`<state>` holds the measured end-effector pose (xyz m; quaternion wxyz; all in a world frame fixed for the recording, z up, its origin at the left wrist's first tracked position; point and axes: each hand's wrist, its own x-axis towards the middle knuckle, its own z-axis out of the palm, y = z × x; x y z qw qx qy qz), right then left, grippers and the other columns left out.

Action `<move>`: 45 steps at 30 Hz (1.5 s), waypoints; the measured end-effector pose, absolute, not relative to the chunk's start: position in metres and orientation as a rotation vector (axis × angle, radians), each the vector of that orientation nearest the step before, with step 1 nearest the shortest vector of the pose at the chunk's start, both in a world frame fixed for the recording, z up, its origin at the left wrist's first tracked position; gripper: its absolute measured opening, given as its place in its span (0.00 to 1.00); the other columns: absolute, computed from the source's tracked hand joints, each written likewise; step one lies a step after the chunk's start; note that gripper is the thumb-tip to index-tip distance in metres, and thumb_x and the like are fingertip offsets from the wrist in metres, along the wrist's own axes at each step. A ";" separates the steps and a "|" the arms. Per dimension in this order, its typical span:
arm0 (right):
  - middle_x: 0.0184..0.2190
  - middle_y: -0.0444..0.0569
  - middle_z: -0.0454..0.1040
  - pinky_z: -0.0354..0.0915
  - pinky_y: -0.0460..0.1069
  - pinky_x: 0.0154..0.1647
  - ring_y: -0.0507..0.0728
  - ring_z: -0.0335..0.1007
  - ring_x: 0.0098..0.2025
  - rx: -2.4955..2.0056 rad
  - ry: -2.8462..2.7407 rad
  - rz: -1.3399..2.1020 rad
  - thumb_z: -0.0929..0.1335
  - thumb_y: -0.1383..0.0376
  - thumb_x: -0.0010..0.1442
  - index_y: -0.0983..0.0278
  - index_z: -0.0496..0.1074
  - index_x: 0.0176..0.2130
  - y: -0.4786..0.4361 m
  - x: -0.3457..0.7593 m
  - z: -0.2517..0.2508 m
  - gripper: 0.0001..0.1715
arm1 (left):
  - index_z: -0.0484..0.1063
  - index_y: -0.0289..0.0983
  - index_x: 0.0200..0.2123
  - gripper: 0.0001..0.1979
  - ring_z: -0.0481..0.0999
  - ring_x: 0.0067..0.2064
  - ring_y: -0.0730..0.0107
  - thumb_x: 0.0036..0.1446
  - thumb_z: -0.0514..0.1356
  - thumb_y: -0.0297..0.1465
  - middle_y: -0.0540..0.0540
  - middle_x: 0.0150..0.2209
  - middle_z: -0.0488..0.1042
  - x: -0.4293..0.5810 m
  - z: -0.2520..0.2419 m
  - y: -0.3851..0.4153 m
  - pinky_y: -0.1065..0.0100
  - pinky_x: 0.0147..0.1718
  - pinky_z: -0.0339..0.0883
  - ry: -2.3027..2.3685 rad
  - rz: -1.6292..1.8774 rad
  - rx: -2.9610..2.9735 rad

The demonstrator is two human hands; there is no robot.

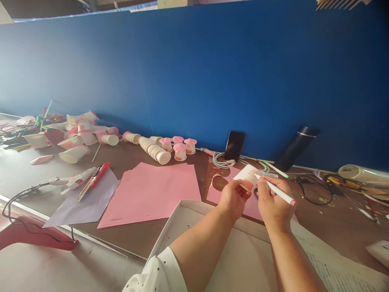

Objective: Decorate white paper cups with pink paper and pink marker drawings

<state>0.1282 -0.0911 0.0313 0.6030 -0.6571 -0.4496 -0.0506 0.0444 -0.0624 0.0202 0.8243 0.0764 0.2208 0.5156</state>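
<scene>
A white paper cup point(246, 173) with pink-orange drawing on its side lies tilted in my left hand point(233, 198), whose fingers are closed around its lower part. My right hand point(275, 200) grips a white marker point(281, 192) with a pink end cap, its tip touching or very near the cup's drawn side. Pink paper point(253, 207) with a round hole cut in it lies beneath both hands. Left of them, several small cups with pink scalloped tops point(180, 147) stand beside a stack of nested paper cups point(154, 150).
Pink sheets point(152, 194) lie left of a shallow white box point(173, 227). A red box cutter point(94, 181) and a glue gun point(73, 180) rest on lilac paper point(99, 205). A phone point(234, 146) and a dark bottle point(296, 149) lean against the blue partition point(212, 73). Cups clutter the far left.
</scene>
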 end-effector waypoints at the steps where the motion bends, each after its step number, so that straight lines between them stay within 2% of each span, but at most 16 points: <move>1: 0.29 0.50 0.75 0.65 0.49 0.32 0.56 0.71 0.30 -1.519 -1.042 -0.124 0.67 0.60 0.53 0.65 0.73 0.34 -0.091 0.128 0.031 0.11 | 0.72 0.29 0.28 0.04 0.70 0.28 0.74 0.48 0.59 0.25 0.43 0.28 0.71 0.044 0.020 -0.062 0.73 0.27 0.65 0.470 1.094 0.162; 10: 0.30 0.51 0.75 0.66 0.49 0.34 0.54 0.70 0.29 -1.485 -1.082 -0.159 0.67 0.61 0.53 0.65 0.72 0.33 -0.091 0.127 0.032 0.10 | 0.72 0.29 0.29 0.05 0.70 0.28 0.73 0.48 0.59 0.25 0.42 0.28 0.72 0.045 0.017 -0.060 0.73 0.27 0.65 0.470 1.093 0.165; 28: 0.30 0.51 0.74 0.66 0.51 0.41 0.57 0.71 0.36 -1.488 -1.100 -0.131 0.66 0.61 0.53 0.64 0.71 0.31 -0.091 0.126 0.034 0.08 | 0.72 0.29 0.29 0.05 0.70 0.28 0.74 0.48 0.59 0.25 0.42 0.28 0.71 0.045 0.020 -0.061 0.73 0.27 0.65 0.480 1.088 0.167; 40: 0.30 0.50 0.75 0.67 0.51 0.39 0.56 0.71 0.33 -1.494 -1.087 -0.135 0.67 0.62 0.52 0.64 0.72 0.32 -0.091 0.124 0.033 0.08 | 0.72 0.29 0.29 0.05 0.69 0.27 0.74 0.48 0.59 0.25 0.43 0.28 0.71 0.045 0.017 -0.060 0.73 0.26 0.65 0.469 1.090 0.156; 45: 0.31 0.51 0.74 0.66 0.49 0.32 0.54 0.69 0.29 -1.456 -1.062 -0.058 0.67 0.60 0.52 0.65 0.72 0.34 -0.092 0.124 0.032 0.11 | 0.72 0.29 0.29 0.04 0.68 0.26 0.75 0.47 0.59 0.25 0.44 0.27 0.71 0.045 0.017 -0.060 0.74 0.26 0.64 0.457 1.084 0.115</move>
